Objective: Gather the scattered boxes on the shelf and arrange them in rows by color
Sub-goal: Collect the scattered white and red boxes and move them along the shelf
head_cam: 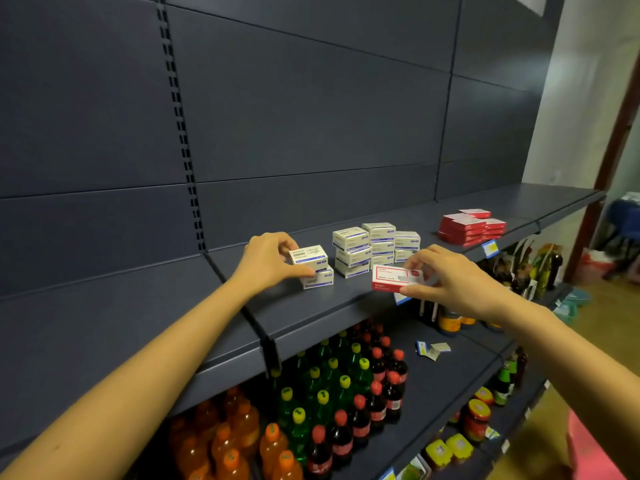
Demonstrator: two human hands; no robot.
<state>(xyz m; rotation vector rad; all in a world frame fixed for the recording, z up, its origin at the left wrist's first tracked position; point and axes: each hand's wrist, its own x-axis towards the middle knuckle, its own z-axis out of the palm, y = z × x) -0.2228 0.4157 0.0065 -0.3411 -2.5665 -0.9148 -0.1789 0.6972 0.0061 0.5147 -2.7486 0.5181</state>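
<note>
My left hand [268,259] grips a white-and-blue box [309,258] that sits on top of a second white-and-blue box [320,278] on the dark shelf [311,306]. My right hand [450,277] holds a red-and-white box [394,278] just above the shelf's front edge. Behind it stand several stacked white-and-blue boxes [375,247]. Farther right along the shelf lies a stack of red boxes [471,226].
The dark back panel [311,116] rises behind the shelf. Below are orange bottles [225,438], green bottles [325,382], dark cola bottles [377,386], jars [478,417] and loose price tags [433,349]. A blue chair [623,220] stands at far right.
</note>
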